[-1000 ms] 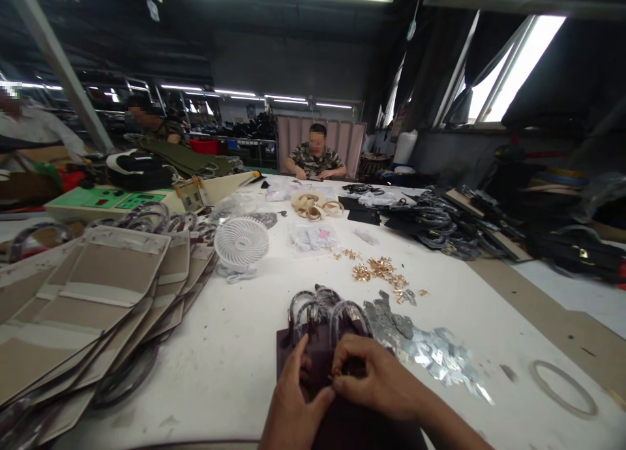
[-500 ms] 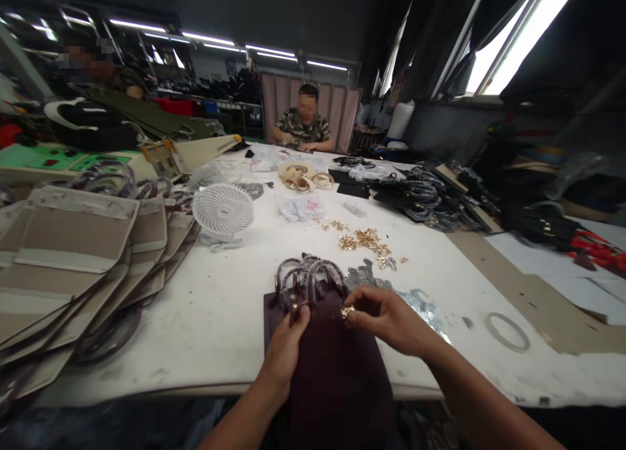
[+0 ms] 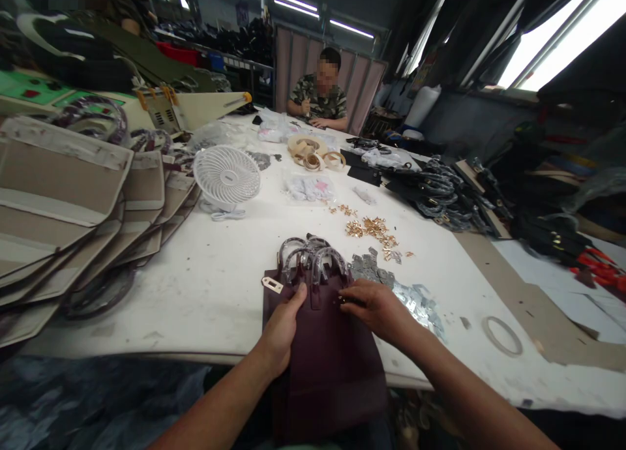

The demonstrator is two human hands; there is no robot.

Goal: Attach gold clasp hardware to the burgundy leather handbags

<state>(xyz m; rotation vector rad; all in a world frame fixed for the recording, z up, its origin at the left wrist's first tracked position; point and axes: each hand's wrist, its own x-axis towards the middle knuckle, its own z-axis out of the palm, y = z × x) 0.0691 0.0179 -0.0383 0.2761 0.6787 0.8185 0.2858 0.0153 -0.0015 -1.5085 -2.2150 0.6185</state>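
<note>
A dark maroon bag (image 3: 327, 359) lies at the near edge of the white table (image 3: 220, 287), hanging partly over it, with wrapped loop handles (image 3: 308, 257) at its top. My left hand (image 3: 283, 326) rests on the bag's upper left part, fingers closed over the fabric. My right hand (image 3: 374, 306) pinches a small gold metal fitting (image 3: 341, 299) against the bag's top edge. A small tan tag (image 3: 272, 284) lies just left of the bag. Shiny silver plates (image 3: 411, 297) are scattered beside my right hand.
Gold fittings (image 3: 372, 228) lie in a heap mid-table. A white fan (image 3: 226, 176) stands to the left, next to stacked beige bags (image 3: 73, 202). Black straps (image 3: 435, 195) pile at the right. A ring (image 3: 502, 336) lies near the right edge. A person (image 3: 320, 94) sits opposite.
The view has dropped and come closer. My right hand lowered the gold fitting onto the bag's top edge. My left hand stayed on the bag. The tan tag now shows.
</note>
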